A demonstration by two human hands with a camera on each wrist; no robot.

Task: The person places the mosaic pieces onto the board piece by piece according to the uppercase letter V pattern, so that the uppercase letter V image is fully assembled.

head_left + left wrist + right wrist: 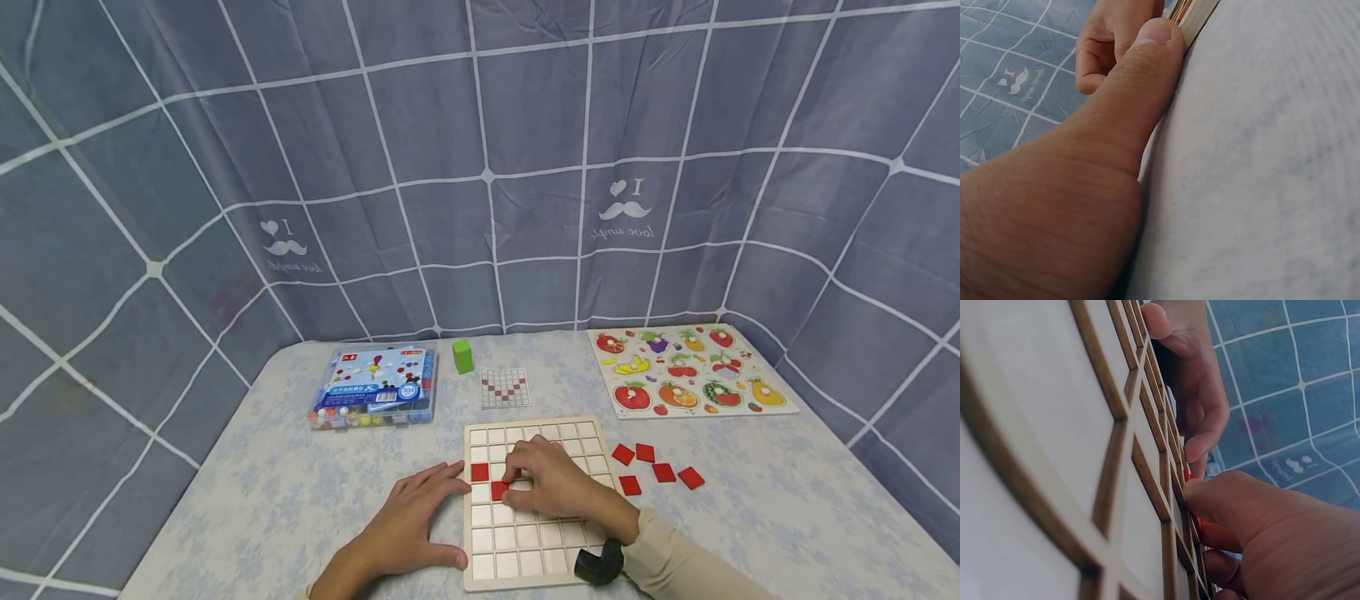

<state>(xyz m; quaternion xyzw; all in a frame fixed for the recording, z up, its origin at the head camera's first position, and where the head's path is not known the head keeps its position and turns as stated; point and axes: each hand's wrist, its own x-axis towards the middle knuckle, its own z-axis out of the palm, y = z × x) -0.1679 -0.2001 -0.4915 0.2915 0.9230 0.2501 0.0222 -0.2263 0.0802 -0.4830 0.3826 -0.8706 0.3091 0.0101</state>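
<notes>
A wooden grid board with pale square cells lies in front of me. One red tile sits in its left column. Diagonally down and right of it, at a second-column cell, is another red tile. The thumb and curled index finger of my right hand pinch this second tile; the right wrist view shows the red tile at the thumb tip. Beside the board's left edge, my left hand lies with fingers extended, its thumb against the wooden side.
Several loose red tiles are scattered right of the board. Behind it lies a pattern card with red squares in a V. A green block, a boxed set of coloured pieces and a fruit puzzle board stand farther back.
</notes>
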